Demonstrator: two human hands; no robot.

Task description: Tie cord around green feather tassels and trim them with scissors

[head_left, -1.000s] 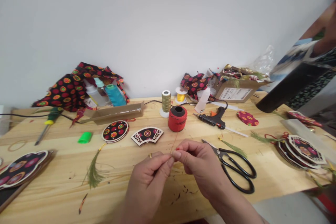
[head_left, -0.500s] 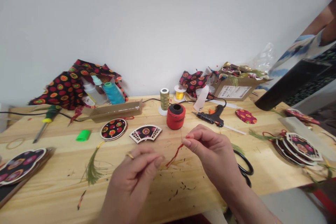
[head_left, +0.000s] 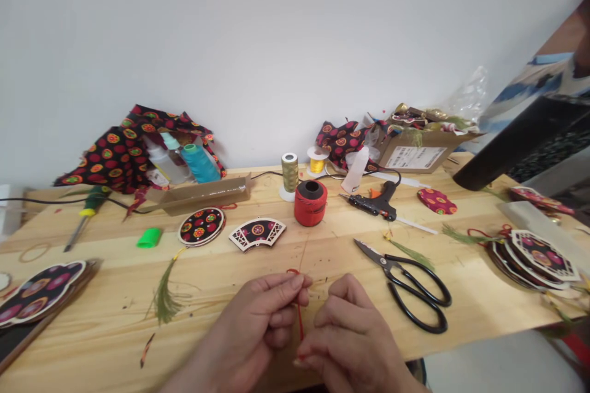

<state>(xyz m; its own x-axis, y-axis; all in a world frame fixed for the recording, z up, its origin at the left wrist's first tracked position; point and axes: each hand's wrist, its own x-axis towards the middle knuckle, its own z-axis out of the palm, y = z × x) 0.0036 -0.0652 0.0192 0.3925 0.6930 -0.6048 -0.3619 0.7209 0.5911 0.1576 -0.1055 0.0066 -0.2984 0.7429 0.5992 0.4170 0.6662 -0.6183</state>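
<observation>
A thin red cord (head_left: 300,321) runs between my two hands near the table's front edge. My left hand (head_left: 270,313) pinches its upper end, where a small red loop shows above the fingertips. Lower down, the fingers of my right hand (head_left: 348,341) are closed on the same cord. Beyond them stands a spool of red thread (head_left: 310,204), upright. Black-handled scissors (head_left: 391,267) lie slightly parted to the right of my right hand. The fan-shaped ornament (head_left: 257,233) and a round ornament (head_left: 201,226) with a green tassel (head_left: 166,298) lie behind and left of my left hand.
A glue gun (head_left: 377,201) lies behind the scissors. Stacked ornaments (head_left: 539,258) are at right, near a black tube (head_left: 511,147) and a filled cardboard box (head_left: 415,152). At left are a screwdriver (head_left: 83,221), a green cap (head_left: 149,237) and patterned fabric (head_left: 110,153). A person stands at far right.
Both hands have moved down and closer together. My left hand has taken hold of the red cord, which was hanging from my right hand. The scissors are now uncovered.
</observation>
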